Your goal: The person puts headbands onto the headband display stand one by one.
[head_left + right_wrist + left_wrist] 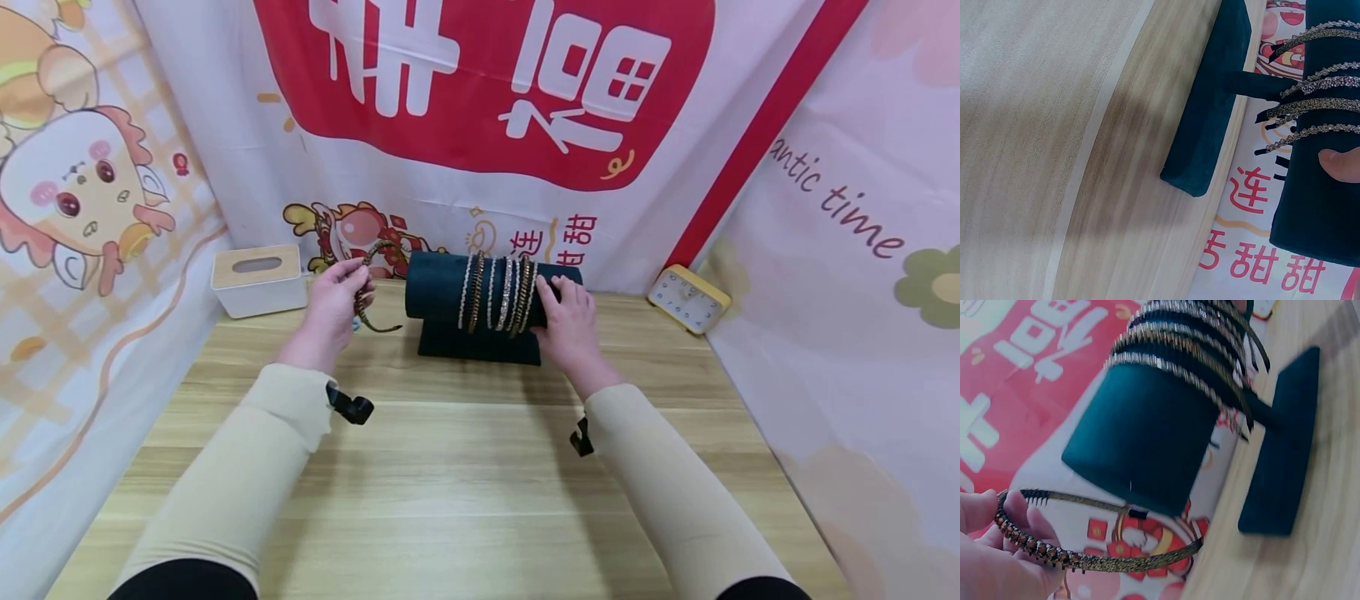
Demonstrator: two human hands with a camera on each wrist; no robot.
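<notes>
A dark green velvet display stand (432,287) with a horizontal roll stands on the wooden table. Several beaded headbands (506,293) in silver and bronze hang over its roll, mostly towards the right. My left hand (335,304) pinches a bronze beaded headband (1054,553) at its curved middle, just left of the roll. In the left wrist view its two black-tipped ends point toward the roll's end. My right hand (568,321) rests on the right part of the roll beside the outermost headband; in the right wrist view only its thumb (1340,165) shows against the velvet.
A white tissue box with a wooden lid (258,283) stands at the back left. A yellow-framed clock (688,300) leans at the back right. Printed cloths (480,158) hang behind and at both sides of the table (450,483).
</notes>
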